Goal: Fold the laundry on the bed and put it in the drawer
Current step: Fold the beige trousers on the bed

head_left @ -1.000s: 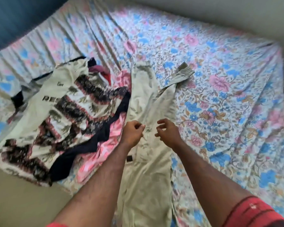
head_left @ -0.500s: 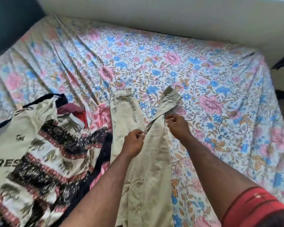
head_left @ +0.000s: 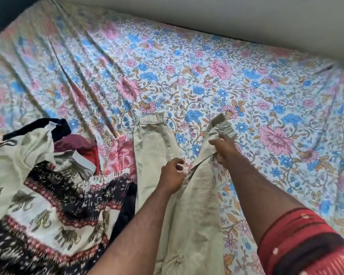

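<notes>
Beige trousers (head_left: 189, 219) lie flat on the floral bed sheet (head_left: 207, 80), legs pointing away from me and spread in a V. My left hand (head_left: 172, 175) sits at the fork of the legs, fingers curled and pinching the cloth at the inner seam. My right hand (head_left: 222, 149) grips the right trouser leg a little below its gathered cuff (head_left: 223, 126). The left leg (head_left: 153, 139) lies untouched on the sheet. No drawer is in view.
A heap of unfolded laundry lies at the left: a cream and black elephant-print garment (head_left: 48, 205), a maroon and red piece (head_left: 81, 145), a pink cloth (head_left: 123, 157), a navy item (head_left: 58, 126). A pale wall (head_left: 226, 12) runs along the bed's far side.
My right hand has slid up the right trouser leg toward its cuff. My left hand stays at the fork. The view has tilted up, showing more of the bed.
</notes>
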